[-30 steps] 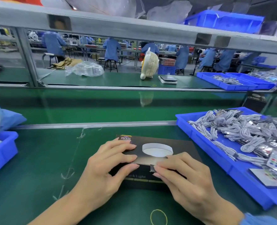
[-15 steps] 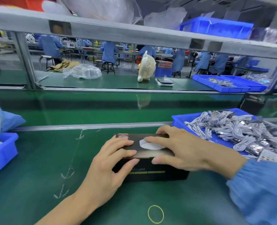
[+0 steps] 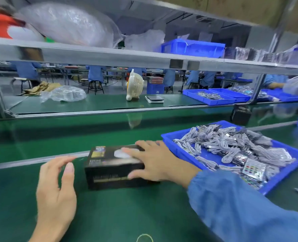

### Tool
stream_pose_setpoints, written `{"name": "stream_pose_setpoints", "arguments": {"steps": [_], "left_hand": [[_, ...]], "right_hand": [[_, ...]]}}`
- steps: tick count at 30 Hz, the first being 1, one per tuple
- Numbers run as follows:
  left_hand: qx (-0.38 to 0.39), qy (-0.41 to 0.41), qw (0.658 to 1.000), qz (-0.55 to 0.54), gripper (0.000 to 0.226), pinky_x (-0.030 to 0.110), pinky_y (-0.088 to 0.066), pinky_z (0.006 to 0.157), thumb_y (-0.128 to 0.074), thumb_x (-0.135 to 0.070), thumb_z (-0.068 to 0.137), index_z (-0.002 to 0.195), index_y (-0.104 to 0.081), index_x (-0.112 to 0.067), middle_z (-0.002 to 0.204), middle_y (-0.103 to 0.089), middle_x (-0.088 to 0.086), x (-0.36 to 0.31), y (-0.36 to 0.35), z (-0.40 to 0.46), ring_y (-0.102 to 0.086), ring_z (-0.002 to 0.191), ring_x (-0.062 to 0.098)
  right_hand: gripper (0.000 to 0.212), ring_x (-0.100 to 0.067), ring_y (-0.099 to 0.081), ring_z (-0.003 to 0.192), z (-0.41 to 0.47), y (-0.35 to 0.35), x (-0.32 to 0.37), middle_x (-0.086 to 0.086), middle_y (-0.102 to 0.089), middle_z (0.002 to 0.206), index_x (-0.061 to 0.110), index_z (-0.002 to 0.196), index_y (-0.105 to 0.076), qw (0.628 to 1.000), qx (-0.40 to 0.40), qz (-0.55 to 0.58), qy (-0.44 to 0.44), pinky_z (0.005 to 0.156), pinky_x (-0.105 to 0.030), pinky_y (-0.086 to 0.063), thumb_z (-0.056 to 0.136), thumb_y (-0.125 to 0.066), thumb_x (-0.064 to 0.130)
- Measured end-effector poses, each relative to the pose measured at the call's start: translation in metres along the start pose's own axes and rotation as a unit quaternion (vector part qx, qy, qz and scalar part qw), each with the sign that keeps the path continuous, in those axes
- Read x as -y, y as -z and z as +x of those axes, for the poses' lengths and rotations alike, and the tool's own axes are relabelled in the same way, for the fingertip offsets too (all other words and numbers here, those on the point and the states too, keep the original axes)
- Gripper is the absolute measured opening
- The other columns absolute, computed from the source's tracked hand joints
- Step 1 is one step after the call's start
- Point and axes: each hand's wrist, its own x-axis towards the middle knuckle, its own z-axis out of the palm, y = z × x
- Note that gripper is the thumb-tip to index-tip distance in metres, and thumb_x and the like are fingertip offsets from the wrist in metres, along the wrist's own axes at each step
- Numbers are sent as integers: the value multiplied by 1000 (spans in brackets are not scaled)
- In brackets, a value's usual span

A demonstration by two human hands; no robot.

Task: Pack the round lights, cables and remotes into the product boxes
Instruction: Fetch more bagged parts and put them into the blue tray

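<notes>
Clasping the product box (image 3: 115, 167) is the right hand (image 3: 155, 161); left hand (image 3: 57, 194) hovers beside, fingers spread.

fan (image 3: 135, 84) upright on far bench | scale (image 3: 154, 99) beside it | rubber band (image 3: 144, 238) near edge

The left hand (image 3: 57, 193) is coming off the black product box (image 3: 113, 169) and hovering open just left of it, while the right hand (image 3: 155, 159) is keeping its grip across the lid and sliding the box farther along the green surface (image 3: 118, 215).
</notes>
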Motion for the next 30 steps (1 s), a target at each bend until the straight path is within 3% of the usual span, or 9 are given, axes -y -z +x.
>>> {"name": "stream_pose_setpoints", "arguments": {"steps": [3, 7, 10, 14, 16, 20, 24, 27, 30], "left_hand": [[-13, 20, 999, 38, 19, 11, -39, 93, -42, -47, 98, 109, -57, -49, 111, -55, -19, 43, 9, 4, -54, 104, -1], [7, 60, 996, 66, 31, 44, -47, 98, -43, -64, 95, 114, -58, -44, 112, -58, -15, 83, 10, 12, -59, 103, 8], [35, 56, 995, 79, 21, 21, -46, 89, -48, -56, 94, 111, -57, -48, 107, -59, -20, 66, 8, 9, -58, 99, 1], [139, 2, 986, 96, 17, 2, -35, 82, -54, -35, 91, 98, -54, -50, 96, -54, -18, -9, -11, -18, -54, 91, -8], [217, -71, 971, 77, 32, 2, -33, 83, -63, -14, 91, 99, -53, -43, 98, -56, -8, -55, -35, -44, -53, 86, -2], [345, -124, 929, -58, 26, 13, -43, 85, -62, 5, 87, 107, -62, -10, 102, -63, 6, -154, -86, -115, -59, 89, 14], [405, -67, 888, -205, 39, 19, -47, 87, -47, 0, 75, 105, -61, -20, 100, -67, -1, -224, -96, -184, -63, 94, 9], [473, -47, 837, -271, 43, 23, -48, 84, -45, 0, 74, 102, -62, -29, 99, -67, -7, -238, -82, -239, -64, 95, 13], [520, -7, 804, -290, 44, 15, -48, 80, -45, 2, 74, 96, -62, -33, 97, -67, -6, -232, -76, -287, -65, 91, 9]], "right_hand": [[66, -41, -17, 144, 43, -3, 17, -19, -15, 158, 26, 152, -21, 985, -21, 12, -172, 116, -55, -17, 97, -49, 50], [49, -31, -37, 130, 21, -17, 90, -15, -40, 142, 20, 133, -52, 987, -147, 67, 3, 105, -45, -33, 91, -57, 45], [33, -32, -49, 119, -24, -13, 94, -16, -56, 127, 12, 114, -68, 950, -268, 150, 61, 95, -44, -39, 86, -68, 30], [29, -23, -53, 114, -81, -12, 60, -6, -57, 123, 13, 118, -67, 911, -265, 304, -90, 95, -43, -44, 91, -64, 24], [28, -18, -56, 108, -110, -12, 42, -1, -58, 120, 16, 119, -66, 867, -291, 353, -196, 95, -40, -45, 92, -63, 23], [24, -16, -63, 92, -182, -19, 29, -4, -64, 106, 10, 110, -69, 769, -410, 371, -320, 87, -40, -50, 87, -62, 6], [30, -21, -65, 93, -263, -37, 47, -9, -68, 100, 4, 106, -68, 692, -513, 350, -369, 84, -41, -52, 84, -50, -5], [24, -19, -64, 94, -323, -59, 70, -6, -68, 100, 5, 105, -66, 664, -534, 310, -421, 82, -37, -52, 92, -47, -3], [25, -15, -62, 93, -369, -83, 93, -4, -66, 101, 5, 106, -65, 672, -503, 270, -471, 83, -28, -51, 91, -48, -6]]}}
